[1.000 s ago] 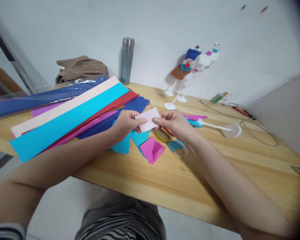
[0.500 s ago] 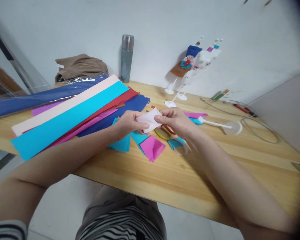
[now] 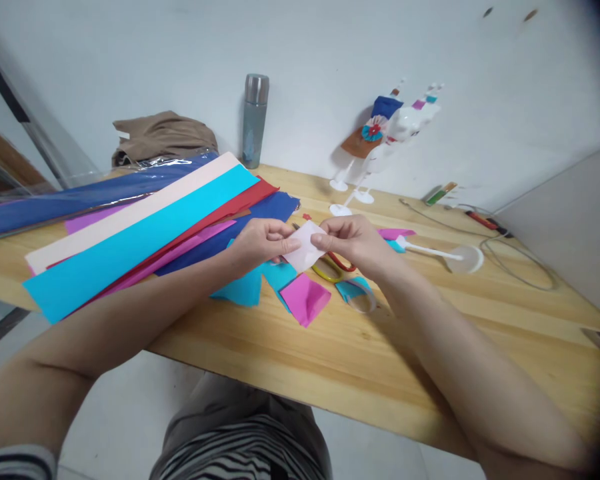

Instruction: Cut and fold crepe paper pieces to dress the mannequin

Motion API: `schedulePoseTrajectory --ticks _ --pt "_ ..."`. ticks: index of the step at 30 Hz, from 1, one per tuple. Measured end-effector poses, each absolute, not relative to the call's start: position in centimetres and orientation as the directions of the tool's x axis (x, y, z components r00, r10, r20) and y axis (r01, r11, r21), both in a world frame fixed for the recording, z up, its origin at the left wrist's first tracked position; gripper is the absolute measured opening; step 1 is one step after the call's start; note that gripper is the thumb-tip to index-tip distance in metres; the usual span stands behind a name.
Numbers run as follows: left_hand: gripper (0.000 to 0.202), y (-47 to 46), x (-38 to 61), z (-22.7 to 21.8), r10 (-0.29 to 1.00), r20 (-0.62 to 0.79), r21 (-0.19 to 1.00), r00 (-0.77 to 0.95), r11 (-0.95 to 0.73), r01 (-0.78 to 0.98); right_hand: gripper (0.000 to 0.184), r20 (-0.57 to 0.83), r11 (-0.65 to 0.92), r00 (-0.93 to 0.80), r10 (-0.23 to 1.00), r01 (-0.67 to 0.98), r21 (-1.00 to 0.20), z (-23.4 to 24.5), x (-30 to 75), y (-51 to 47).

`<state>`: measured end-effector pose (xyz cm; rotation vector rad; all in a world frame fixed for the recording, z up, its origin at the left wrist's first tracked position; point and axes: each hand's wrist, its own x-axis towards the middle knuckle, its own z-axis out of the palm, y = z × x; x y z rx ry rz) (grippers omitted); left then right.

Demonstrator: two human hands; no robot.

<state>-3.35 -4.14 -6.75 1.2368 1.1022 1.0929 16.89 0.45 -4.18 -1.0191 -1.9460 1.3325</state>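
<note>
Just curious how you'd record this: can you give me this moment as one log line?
left hand: pinching pale paper piece | right hand: pinching same piece | beneath: scissors, magenta square on wooden table

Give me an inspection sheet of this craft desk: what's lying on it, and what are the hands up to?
Surface: wooden table, light grain.
Job's things: pale pink paper piece, held between both hands just above the table.
Clutter: long coloured paper sheets at left; magenta square, cyan scraps, scissors and tape roll below the hands; white stand lying at right; decorated stands, steel bottle and brown cloth at the back.
Hands: left hand and right hand each pinch an edge of it.
Cables: grey cable looped at far right.
Surroundings: white wall behind.
</note>
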Motion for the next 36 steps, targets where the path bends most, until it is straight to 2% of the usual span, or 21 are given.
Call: schedulePoseTrajectory --ticks 1,3,8,12,17,22,26,31,36 --pt "0.012 -4.2 -3.3 -6.7 0.990 -0.032 0.999 0.137 0.031 0.010 0.045 0.039 0.219 -0.549 0.835 0.268 -0.938 -4.2 16.8 0.4" --pt "0.014 -4.3 -3.2 -6.7 0.992 -0.040 0.999 0.116 0.037 0.024 0.046 0.065 0.220 -0.528 0.847 0.237 -0.946 -4.2 16.6 0.2" --pt "0.008 -4.6 -2.9 -6.7 1.000 0.005 0.993 0.024 -0.002 -0.119 0.036 0.024 0.126 -0.513 0.858 0.165 -0.978 -4.7 15.4 -0.7" --pt "0.012 -4.6 -2.7 -6.8 0.999 0.026 0.979 0.025 -0.020 -0.205 0.034 0.014 0.085 -0.444 0.896 0.141 -0.986 -5.1 14.9 -1.0" --pt "0.011 -4.7 -2.6 -6.6 0.996 -0.063 0.973 0.059 0.074 -0.219 0.038 0.055 0.120 -0.396 0.917 0.141 -0.983 -5.1 15.0 -0.8" --pt "0.030 -4.8 -2.7 -6.3 0.976 -0.186 0.971 0.110 0.200 -0.131 0.035 0.058 0.130 -0.418 0.907 0.145 -0.981 -5.2 15.2 -0.6" --pt "0.020 -4.9 -2.5 -6.4 0.977 -0.181 0.972 0.114 0.196 -0.130 0.040 0.018 0.100 -0.450 0.893 0.160 -0.982 -5.4 15.4 -0.4" --pt "0.009 -4.8 -2.7 -7.0 0.984 -0.101 0.969 0.145 0.131 -0.210 0.043 -0.007 0.113 -0.483 0.876 0.218 -0.969 -5.4 15.2 -0.5" --pt "0.027 -4.6 -3.0 -7.0 0.978 -0.116 0.967 0.170 0.151 -0.206 0.044 -0.003 0.116 -0.459 0.889 0.232 -0.966 -5.3 15.2 -0.6"
